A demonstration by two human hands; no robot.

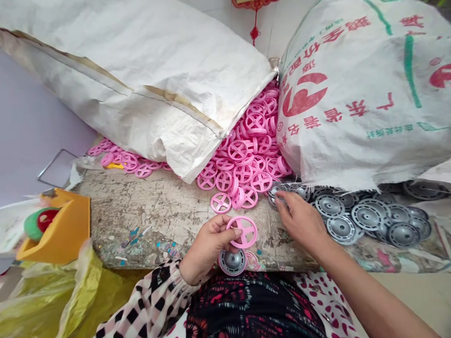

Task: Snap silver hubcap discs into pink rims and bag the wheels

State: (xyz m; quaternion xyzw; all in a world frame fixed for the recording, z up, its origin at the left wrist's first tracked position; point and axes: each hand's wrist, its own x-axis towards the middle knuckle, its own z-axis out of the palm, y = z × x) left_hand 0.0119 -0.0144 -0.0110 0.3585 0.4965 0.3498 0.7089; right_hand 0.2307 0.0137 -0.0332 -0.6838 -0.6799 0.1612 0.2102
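Note:
My left hand (212, 245) grips a pink ring with spokes (248, 232) between thumb and fingers, near the table's front edge. Just below it, a grey disc with a pink rim (233, 262) shows under my fingers. My right hand (298, 216) reaches to a grey disc (275, 193) at the left end of the grey discs, its thumb and fingertips on that disc's edge. Many pink rings (246, 155) spill from a white sack in the middle. Grey discs (367, 216) lie in a heap at the right.
A white sack (140, 63) lies at the left and a printed sack (371, 97) stands at the right, both on the worn table (128, 208). An orange tape dispenser (64, 229) is at the left edge, above a yellow plastic bag (91, 288).

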